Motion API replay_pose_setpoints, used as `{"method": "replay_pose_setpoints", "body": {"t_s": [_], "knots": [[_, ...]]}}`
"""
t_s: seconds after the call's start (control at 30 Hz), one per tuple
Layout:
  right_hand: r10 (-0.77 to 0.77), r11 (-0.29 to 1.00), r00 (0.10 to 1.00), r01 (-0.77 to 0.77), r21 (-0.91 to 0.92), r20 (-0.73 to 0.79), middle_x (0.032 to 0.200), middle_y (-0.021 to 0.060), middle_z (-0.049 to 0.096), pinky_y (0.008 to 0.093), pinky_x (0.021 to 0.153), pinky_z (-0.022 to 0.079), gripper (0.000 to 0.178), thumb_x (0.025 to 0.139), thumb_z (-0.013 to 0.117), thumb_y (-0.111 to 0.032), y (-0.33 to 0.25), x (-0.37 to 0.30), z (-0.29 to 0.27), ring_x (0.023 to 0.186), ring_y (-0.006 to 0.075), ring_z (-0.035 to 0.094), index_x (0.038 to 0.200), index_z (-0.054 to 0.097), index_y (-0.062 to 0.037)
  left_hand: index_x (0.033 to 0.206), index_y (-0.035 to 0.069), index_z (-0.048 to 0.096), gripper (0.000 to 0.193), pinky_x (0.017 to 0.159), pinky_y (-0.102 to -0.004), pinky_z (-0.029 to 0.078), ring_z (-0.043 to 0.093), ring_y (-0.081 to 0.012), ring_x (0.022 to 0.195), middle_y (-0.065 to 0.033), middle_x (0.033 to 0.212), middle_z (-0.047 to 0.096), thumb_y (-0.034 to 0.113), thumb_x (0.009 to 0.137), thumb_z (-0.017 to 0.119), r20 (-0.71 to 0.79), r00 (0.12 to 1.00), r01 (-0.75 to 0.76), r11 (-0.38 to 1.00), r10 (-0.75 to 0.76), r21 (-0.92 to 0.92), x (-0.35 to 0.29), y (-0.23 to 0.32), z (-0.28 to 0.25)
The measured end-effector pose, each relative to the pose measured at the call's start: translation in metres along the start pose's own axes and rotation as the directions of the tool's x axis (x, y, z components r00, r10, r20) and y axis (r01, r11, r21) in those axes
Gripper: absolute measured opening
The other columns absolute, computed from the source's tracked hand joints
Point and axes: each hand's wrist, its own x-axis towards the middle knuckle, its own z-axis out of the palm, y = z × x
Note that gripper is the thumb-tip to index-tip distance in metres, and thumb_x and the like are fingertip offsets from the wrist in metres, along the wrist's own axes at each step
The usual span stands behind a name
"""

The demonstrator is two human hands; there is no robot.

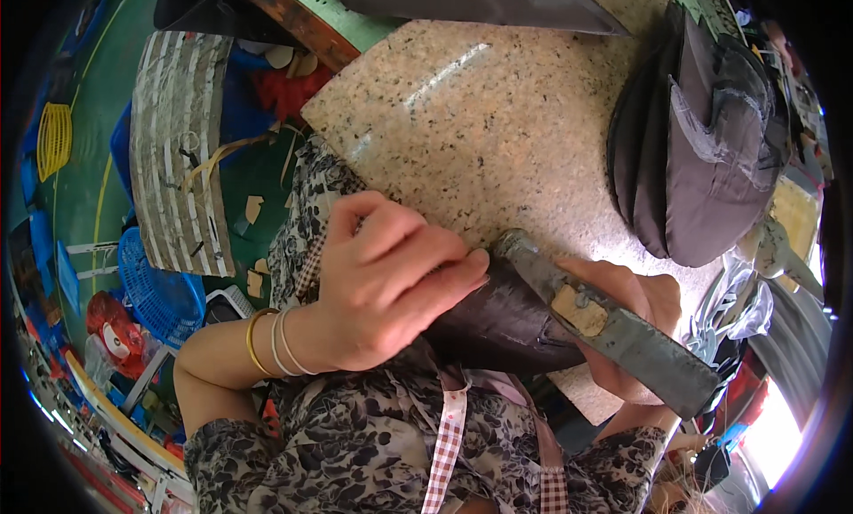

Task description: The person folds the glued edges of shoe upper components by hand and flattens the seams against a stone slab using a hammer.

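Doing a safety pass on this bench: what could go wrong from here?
1. The left hand has its fingertips right beside one end of the hammer in the right hand; a stray blow might catch them.
2. The loosely layered stack of dark pieces at the right of the stone slab could slide if jarred.

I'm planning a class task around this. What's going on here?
A person's right hand grips a hammer, its metal head over a dark piece at the near edge of a speckled stone slab. The left hand, fingers curled, is at that piece; its grip is partly hidden. More dark pieces are stacked to the right.
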Motion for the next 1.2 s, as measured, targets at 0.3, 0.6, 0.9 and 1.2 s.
{"method": "replay_pose_setpoints", "body": {"t_s": [0.3, 0.6, 0.9, 1.2], "knots": [[0.098, 0.992, 0.995, -0.100, 0.074, 0.024, 0.075, 0.0108, 0.065, 0.0295, 0.053, 0.047, 0.031, 0.075, 0.068, -0.008, -0.007, 0.005, 0.001, 0.062, 0.0255, 0.064, 0.105, 0.063, -0.0025, 0.098, 0.014, 0.072, 0.041, 0.077, -0.0381, 0.040, 0.047, -0.0169, 0.075, 0.0007, 0.089, 0.056, 0.025, 0.059, 0.075, 0.164, 0.986, -0.040, 0.998, 0.033, 0.043, -0.011, 0.013, -0.005], [0.030, 0.989, 0.982, -0.056, 0.138, 0.186, 0.094, 0.0152, 0.064, 0.0326, 0.063, 0.052, 0.035, 0.082, 0.061, -0.011, -0.007, 0.000, -0.010, 0.075, 0.0264, 0.066, 0.116, 0.056, -0.0023, 0.085, 0.010, 0.062, 0.025, 0.088, -0.0481, 0.041, 0.049, -0.0267, 0.098, -0.0030, 0.094, 0.051, 0.019, 0.065, 0.074, 0.196, 0.980, -0.032, 0.998, 0.043, -0.060, 0.008, 0.012, -0.005], [0.215, 0.976, 0.141, 0.005, 0.217, -0.966, 0.063, 0.0025, 0.052, 0.0175, 0.049, 0.033, 0.027, 0.092, 0.057, -0.016, -0.018, -0.104, -0.040, 0.052, 0.0044, 0.044, 0.098, 0.058, 0.0105, 0.085, 0.004, 0.053, 0.017, 0.083, -0.0371, 0.045, 0.053, -0.0277, 0.097, -0.0112, 0.103, 0.048, 0.009, 0.076, 0.067, -0.131, 0.832, -0.530, 0.700, 0.540, -0.478, 0.192, 0.029, 0.037], [0.185, 0.967, 0.677, -0.256, 0.008, -0.713, 0.089, 0.0143, 0.065, 0.0329, 0.065, 0.049, 0.018, 0.089, 0.060, -0.008, -0.004, -0.024, -0.035, 0.077, 0.0239, 0.064, 0.106, 0.061, 0.0003, 0.086, 0.006, 0.053, 0.036, 0.071, -0.0373, 0.046, 0.057, -0.0273, 0.084, -0.0117, 0.087, 0.056, 0.036, 0.078, 0.072, 0.061, 0.991, -0.130, 0.952, 0.117, 0.277, 0.216, -0.106, 0.040]]}}
